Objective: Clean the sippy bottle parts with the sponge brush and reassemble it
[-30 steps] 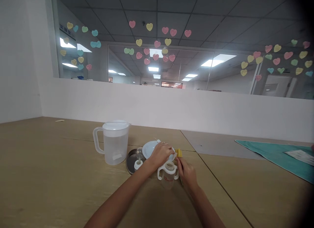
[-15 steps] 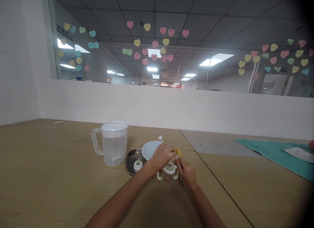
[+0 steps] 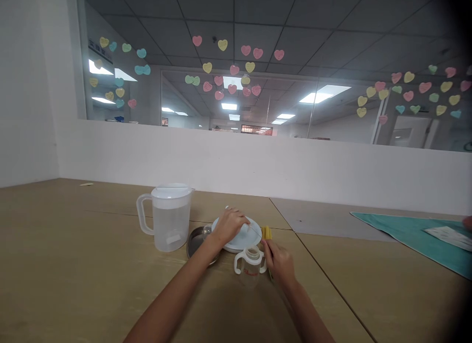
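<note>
My left hand (image 3: 231, 225) is closed over the white plate (image 3: 241, 240), its fingers around a small pale piece, mostly hidden, with a white end showing beyond the knuckles. My right hand (image 3: 279, 261) pinches the near end of a thin wire-like strand (image 3: 255, 232) that stretches between both hands. Its exact kind is too fine to make out. Just left of my right hand stands an uncapped clear baby bottle (image 3: 250, 271) with white side handles and red print. A yellow spongy piece (image 3: 266, 232) lies behind my right hand.
A lidded clear pitcher (image 3: 171, 220) with liquid stands at the left. Beside it, a round metal tray (image 3: 191, 244) is partly covered by my left forearm. A teal cloth (image 3: 391, 227) with a white paper (image 3: 450, 237) lies at the right. A wall with a window rises behind.
My left hand has moved left, away from my right hand, exposing the thin strand between them. The plate and the bottle's open neck now show more. My right hand has barely moved.
</note>
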The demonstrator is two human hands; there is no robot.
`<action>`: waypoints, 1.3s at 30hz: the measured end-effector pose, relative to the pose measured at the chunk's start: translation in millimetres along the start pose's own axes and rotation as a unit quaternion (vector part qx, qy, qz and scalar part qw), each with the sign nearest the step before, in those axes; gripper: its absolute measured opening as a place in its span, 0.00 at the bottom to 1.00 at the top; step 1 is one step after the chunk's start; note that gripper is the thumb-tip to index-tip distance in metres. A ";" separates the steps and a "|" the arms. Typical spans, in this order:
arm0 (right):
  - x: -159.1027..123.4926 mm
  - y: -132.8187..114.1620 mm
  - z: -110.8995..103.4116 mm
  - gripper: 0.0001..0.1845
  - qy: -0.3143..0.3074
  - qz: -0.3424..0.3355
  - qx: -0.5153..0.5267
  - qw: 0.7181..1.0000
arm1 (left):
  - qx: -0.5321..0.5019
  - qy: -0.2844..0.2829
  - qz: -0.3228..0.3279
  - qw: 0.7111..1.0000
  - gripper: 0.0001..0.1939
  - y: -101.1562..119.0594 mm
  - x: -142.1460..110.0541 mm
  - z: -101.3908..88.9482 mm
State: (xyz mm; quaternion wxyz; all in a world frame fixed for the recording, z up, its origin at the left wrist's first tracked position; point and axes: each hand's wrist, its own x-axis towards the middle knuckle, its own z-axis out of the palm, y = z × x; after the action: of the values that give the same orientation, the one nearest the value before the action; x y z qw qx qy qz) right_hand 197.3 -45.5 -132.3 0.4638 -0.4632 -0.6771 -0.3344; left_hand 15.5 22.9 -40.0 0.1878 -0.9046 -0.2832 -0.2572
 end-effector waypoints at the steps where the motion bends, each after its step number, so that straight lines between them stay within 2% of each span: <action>1: 0.3 -0.1 -0.3 0.21 -0.001 -0.010 -0.002 1.000 | -0.005 0.000 -0.012 1.000 0.10 -4.8 -1.1 -0.9; 5: 2.8 -3.0 -2.6 0.20 0.007 -0.025 0.020 0.999 | -0.023 0.004 -0.042 0.999 0.09 -17.9 -3.5 -3.8; 9: 6.3 -7.5 -6.2 0.20 0.026 0.005 0.049 0.998 | -0.030 0.013 -0.039 0.999 0.09 -21.3 -2.4 -6.3; 16: 8.9 -10.9 -10.5 0.19 0.137 0.063 0.076 0.986 | -0.039 0.021 -0.047 0.998 0.09 -20.2 0.8 -16.8; 21: 6.9 -12.9 -11.5 0.19 0.209 0.141 0.095 0.963 | -0.051 0.030 -0.061 0.996 0.09 -25.1 1.5 -21.4; 26: 9.6 -14.0 -11.8 0.19 0.256 0.277 0.144 0.915 | -0.067 0.063 -0.146 0.985 0.08 -52.1 -8.5 -17.5; 28: 10.2 -13.4 -9.0 0.19 0.223 0.304 0.161 0.912 | -0.086 0.065 -0.158 0.981 0.09 -58.4 -11.6 -15.8; 32: 7.4 -10.8 1.6 0.21 0.071 0.276 0.156 0.946 | -0.086 0.038 -0.142 0.985 0.10 -53.2 -10.8 -15.0; 34: 5.0 -8.7 6.7 0.22 0.017 0.266 0.132 0.955 | -0.069 0.010 -0.131 0.989 0.11 -46.5 -8.5 -14.0; 39: -0.3 -1.4 13.6 0.25 -0.041 0.267 0.065 0.961 | -0.066 -0.068 -0.107 0.990 0.14 -34.2 -4.1 1.2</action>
State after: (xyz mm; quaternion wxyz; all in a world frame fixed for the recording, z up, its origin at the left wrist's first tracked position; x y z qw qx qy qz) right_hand 191.7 -34.1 -137.3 0.5374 -0.6092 -0.5674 -0.1345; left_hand -7.8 48.0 -36.6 0.0795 -0.8948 -0.3730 -0.2319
